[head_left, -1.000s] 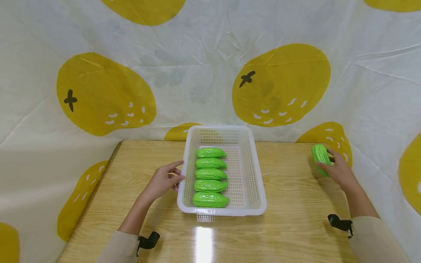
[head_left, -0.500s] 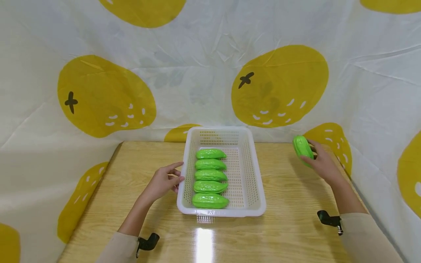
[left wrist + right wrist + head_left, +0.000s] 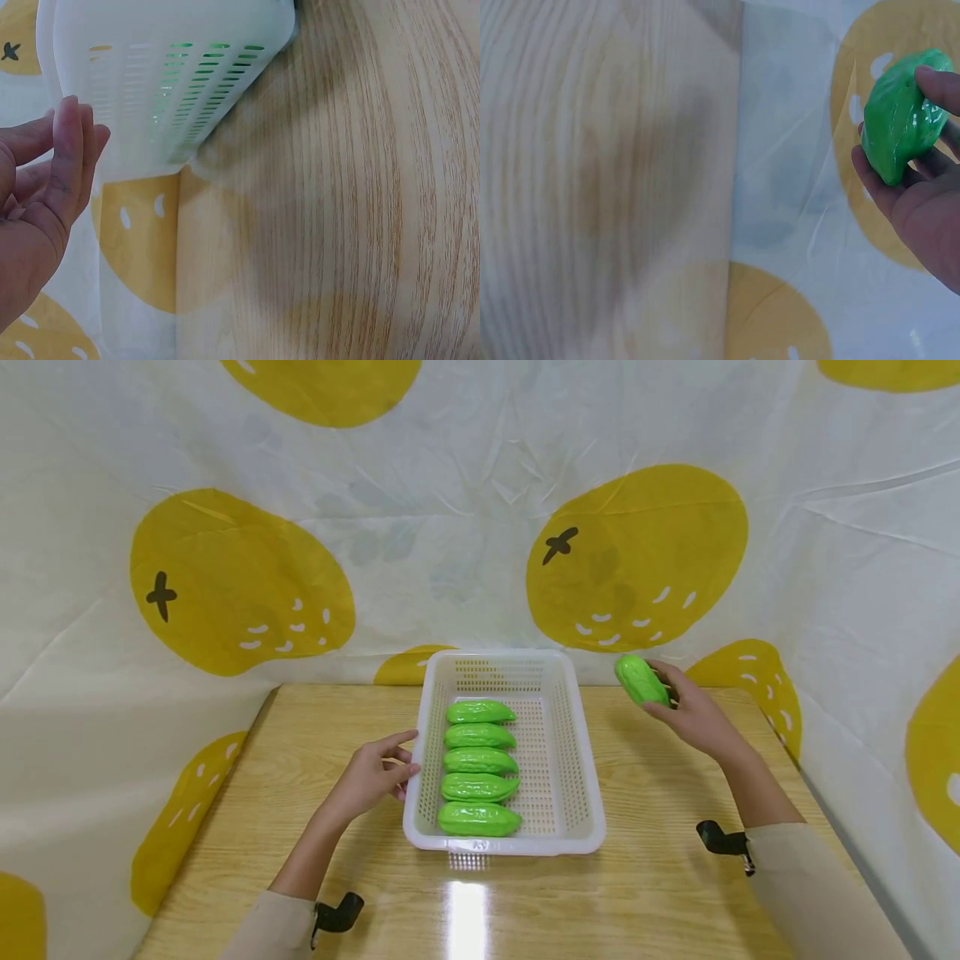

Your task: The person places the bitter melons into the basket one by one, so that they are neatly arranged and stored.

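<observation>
Held above the table to the right of the basket is a glossy green toy bitter melon [image 3: 641, 681]. My right hand [image 3: 693, 714] grips it between thumb and fingers, as the right wrist view also shows for the bitter melon [image 3: 901, 120]. A white plastic basket [image 3: 581, 768] stands mid-table, with several like bitter melons [image 3: 480, 787] lying crosswise in a column along its left side. My left hand [image 3: 369, 777] is at the basket's left rim, thumb and fingertips touching it. Seen by the left wrist camera, the fingers of the left hand [image 3: 45, 180] are only slightly bent beside the basket's slotted wall [image 3: 142, 90].
The basket rests on a wood-grain table [image 3: 652, 877]. Behind and at both sides hangs a pale cloth [image 3: 450, 568] printed with large yellow fruit, meeting the table's back edge. Inside the basket, bare slotted floor [image 3: 536, 760] shows to the right of the bitter melons.
My right hand has carried the held bitter melon leftward and farther back, toward the basket, from the table's right side. The left hand and basket have stayed in place.
</observation>
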{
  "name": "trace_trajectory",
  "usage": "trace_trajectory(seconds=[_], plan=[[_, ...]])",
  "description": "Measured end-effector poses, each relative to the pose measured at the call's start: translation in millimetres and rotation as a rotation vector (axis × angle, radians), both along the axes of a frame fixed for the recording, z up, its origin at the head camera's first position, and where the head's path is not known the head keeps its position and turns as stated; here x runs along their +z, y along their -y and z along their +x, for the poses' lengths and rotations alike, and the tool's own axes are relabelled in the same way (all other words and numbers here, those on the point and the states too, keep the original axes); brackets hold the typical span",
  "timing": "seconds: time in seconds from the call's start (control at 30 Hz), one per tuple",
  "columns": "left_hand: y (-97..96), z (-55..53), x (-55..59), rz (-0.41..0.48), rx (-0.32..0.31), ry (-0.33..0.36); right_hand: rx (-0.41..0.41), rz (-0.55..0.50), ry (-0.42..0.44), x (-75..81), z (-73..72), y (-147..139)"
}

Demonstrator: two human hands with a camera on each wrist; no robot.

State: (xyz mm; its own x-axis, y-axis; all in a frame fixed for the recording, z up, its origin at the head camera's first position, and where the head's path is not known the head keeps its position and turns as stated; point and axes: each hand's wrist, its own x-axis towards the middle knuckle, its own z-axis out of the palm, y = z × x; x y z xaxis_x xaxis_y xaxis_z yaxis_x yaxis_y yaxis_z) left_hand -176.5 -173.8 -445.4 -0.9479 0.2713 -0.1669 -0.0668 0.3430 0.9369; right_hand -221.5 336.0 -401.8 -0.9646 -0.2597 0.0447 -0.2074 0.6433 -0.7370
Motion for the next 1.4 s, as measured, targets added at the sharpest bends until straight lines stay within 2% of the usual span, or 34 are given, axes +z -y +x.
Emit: trace_trajectory(seconds=[0.1, 0.23, 0.47, 0.7, 1.07, 1.23, 1.4], plan=[[0.0, 0.4, -0.4, 0.000, -0.003, 0.001, 0.041, 0.002, -0.023, 4.8, -4.3, 12.1], [-0.1, -0.2, -1.5, 0.001, -0.006, 0.002, 0.077, 0.006, -0.011, 12.7, -11.7, 29.9], [-0.5, -1.0, -1.5, 0.004, 0.001, 0.006, 0.146, -0.006, 0.032, 22.2, -32.0, 60.9], [0.2, 0.4, 0.2, 0.015, -0.012, -0.009, 0.241, 0.009, 0.018, 30.4, -53.1, 89.5], [0.1, -2.0, -0.1, 0.011, -0.022, -0.025, 0.359, 0.114, 0.024, 48.9, -89.0, 127.2], [0.1, -3.3, -0.8, 0.017, -0.013, -0.021, 0.364, 0.164, 0.037, 50.4, -105.5, 144.2], [0.7, -2.8, -1.6, 0.022, -0.010, -0.004, 0.382, 0.208, 0.031, 41.1, -116.5, 159.9]])
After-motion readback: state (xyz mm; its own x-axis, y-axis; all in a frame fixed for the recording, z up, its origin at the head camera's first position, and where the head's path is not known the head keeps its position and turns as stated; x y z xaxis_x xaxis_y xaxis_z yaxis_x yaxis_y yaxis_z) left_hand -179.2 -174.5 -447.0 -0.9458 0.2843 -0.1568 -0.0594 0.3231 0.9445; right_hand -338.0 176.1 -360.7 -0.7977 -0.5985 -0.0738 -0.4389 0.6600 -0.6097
